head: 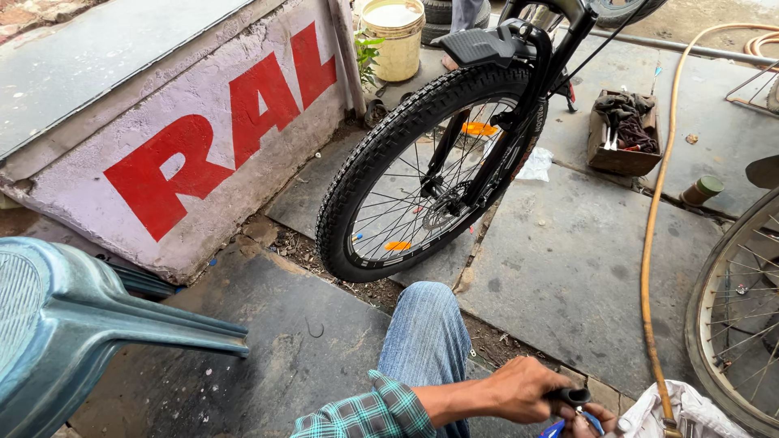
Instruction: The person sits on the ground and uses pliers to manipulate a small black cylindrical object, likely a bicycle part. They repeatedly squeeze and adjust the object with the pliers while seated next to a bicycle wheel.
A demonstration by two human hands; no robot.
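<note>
Here, red-lettered lilac sign (195, 146) — cardboard box (621, 134) — hand (523, 388) gripping black handle (572, 396).

Open stone floor (560, 268) lies ahead of the hands (527, 389), toward its far edge. A bicycle wheel (422, 174) blocks the middle, a second wheel (734, 324) and orange hose (649, 243) the right, a green chair (73, 332) the left. A white cloth (690, 410), possibly a bag, crowds the near edge.
</note>
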